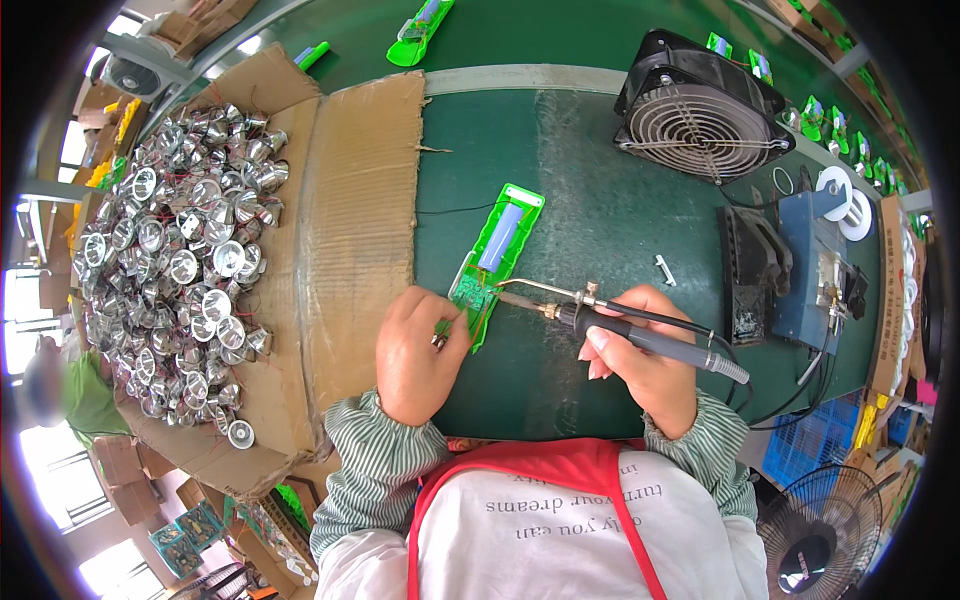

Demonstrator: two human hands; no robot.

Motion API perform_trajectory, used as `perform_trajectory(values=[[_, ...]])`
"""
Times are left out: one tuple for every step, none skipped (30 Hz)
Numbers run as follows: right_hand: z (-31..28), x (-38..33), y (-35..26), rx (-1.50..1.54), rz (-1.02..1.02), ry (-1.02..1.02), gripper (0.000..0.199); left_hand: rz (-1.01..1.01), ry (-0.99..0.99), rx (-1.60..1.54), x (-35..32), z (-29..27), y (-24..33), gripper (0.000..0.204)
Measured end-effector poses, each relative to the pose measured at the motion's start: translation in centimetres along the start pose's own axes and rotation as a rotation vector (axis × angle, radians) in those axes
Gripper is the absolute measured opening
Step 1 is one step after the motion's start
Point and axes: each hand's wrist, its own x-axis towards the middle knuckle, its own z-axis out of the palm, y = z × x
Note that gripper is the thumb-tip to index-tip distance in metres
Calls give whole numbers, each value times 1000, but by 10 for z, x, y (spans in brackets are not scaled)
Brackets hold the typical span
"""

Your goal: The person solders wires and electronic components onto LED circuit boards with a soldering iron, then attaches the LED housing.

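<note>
My right hand (655, 365) grips a soldering iron (640, 338) with a thin metal feed tube (545, 288) along its top. Its tip reaches the small green circuit board (474, 292) inside a bright green plastic housing (528, 212). A blue cylindrical battery cell (503, 236) lies in the housing's far part, and thin wires run from the board. My left hand (415, 350) is closed at the housing's near left edge, fingers curled and pressed against it. Among those fingers shows a small silvery piece, too hidden to name.
At left, a cardboard box (365, 190) holds many silvery reflector cups (190, 250). A black fan (700, 125) stands far right, near a blue-grey soldering station (805, 265) with a white wire spool (850, 205). A small white plastic piece (664, 270) lies on the mat. More green housings (420, 32) sit beyond.
</note>
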Motion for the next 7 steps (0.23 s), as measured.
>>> perform_trajectory(values=[[-1,-1,0,-2,-6,11,16,-5,-1,-7,0,0,0,9],[-2,-2,0,-4,-12,23,16,-9,-2,-13,0,1,0,9],[-3,-3,0,-4,-14,20,16,-9,1,-11,0,1,1,9],[-4,-3,0,4,-6,21,16,-14,2,-12,0,0,1,9],[-4,-4,0,12,2,21,16,-18,4,-13,-1,-1,2,9],[-5,-5,0,2,7,17,16,-14,-3,5,-2,-2,2,9],[-6,-5,-1,-11,10,18,15,-7,-11,19,-2,-2,1,9]])
